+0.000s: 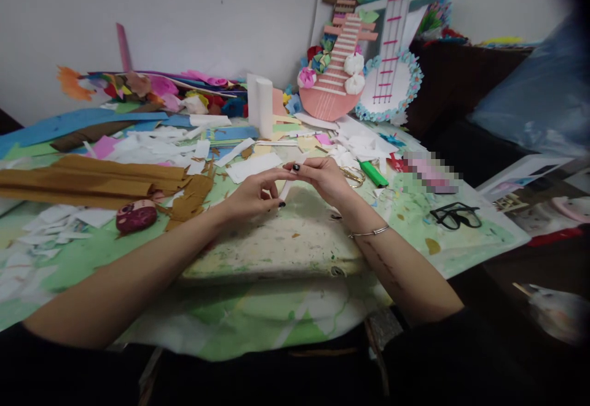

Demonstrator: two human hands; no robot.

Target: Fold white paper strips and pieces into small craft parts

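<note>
My left hand (253, 196) and my right hand (322, 179) meet above the middle of the craft table (286, 252). Together they pinch a small white paper strip (284, 192) between the fingertips. The nails are dark, and a thin bracelet (369, 232) circles the right wrist. A worn work board (276, 246) stained with glue lies under the hands.
Brown crepe paper (92, 179) lies at the left beside a small dark red figure head (137, 215). White scraps and coloured sheets cover the back. A white paper roll (264, 106), a pink paper guitar (338, 80), scissors (354, 176), a green marker (373, 174) and black glasses (456, 215) sit around.
</note>
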